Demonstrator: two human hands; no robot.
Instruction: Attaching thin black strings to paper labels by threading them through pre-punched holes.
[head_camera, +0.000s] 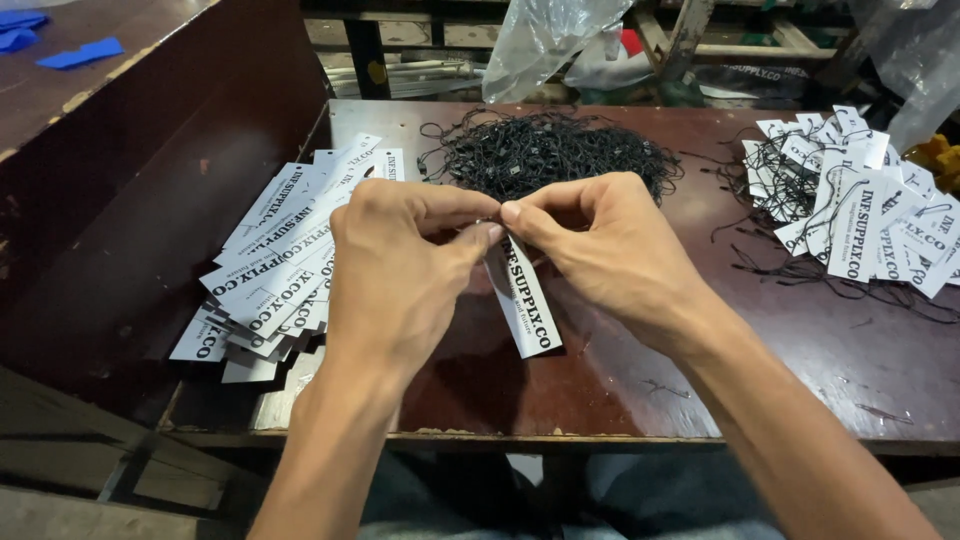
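Observation:
My left hand (395, 265) and my right hand (600, 245) meet fingertip to fingertip above the dark red table (620, 370). Between them they pinch the top of one white paper tag (525, 300) with black print, which hangs down toward me. A thin black string seems to be at the pinch point, mostly hidden by my fingers. Just behind my hands lies a heap of black strings (545, 150).
A fanned pile of white tags without strings (285, 260) lies at the left. A pile of tags with black strings attached (860, 210) lies at the right. Clear plastic bags (545, 40) hang behind the table. A dark wooden board (130, 200) stands at the left.

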